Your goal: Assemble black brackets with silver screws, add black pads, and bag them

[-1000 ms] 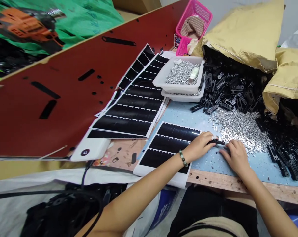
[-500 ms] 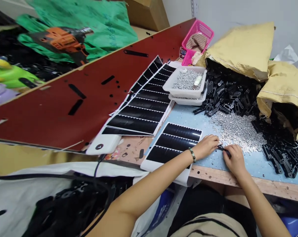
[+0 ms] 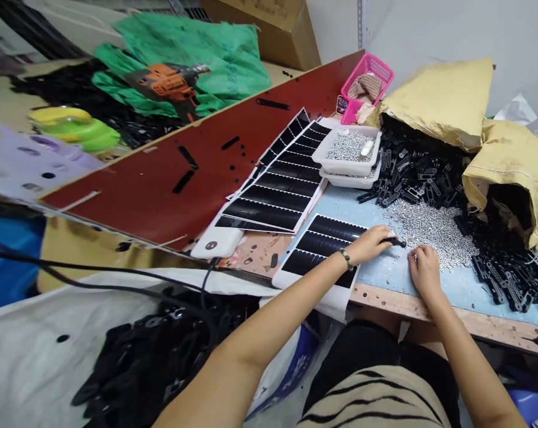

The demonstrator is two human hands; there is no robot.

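we hold 1 black part [image 3: 396, 242] in our left hand [image 3: 371, 242], just above or on the blue surface [image 3: 376, 276].
our left grip is closed on the black part near its end, its free end pointing toward our right hand [image 3: 424, 270]; we cannot tell whether our right grip, fingers curled low over the surface beside the small metal pieces [image 3: 433, 229], pinches anything. the 2 hands are apart. under our left forearm lies the white sheet with black strips [image 3: 315, 246], and beyond the metal pieces we have a heap of black parts [image 3: 429, 172] spilling from the yellow sacks [image 3: 442, 95], beside 2 stacked white tubs [image 3: 342, 167].
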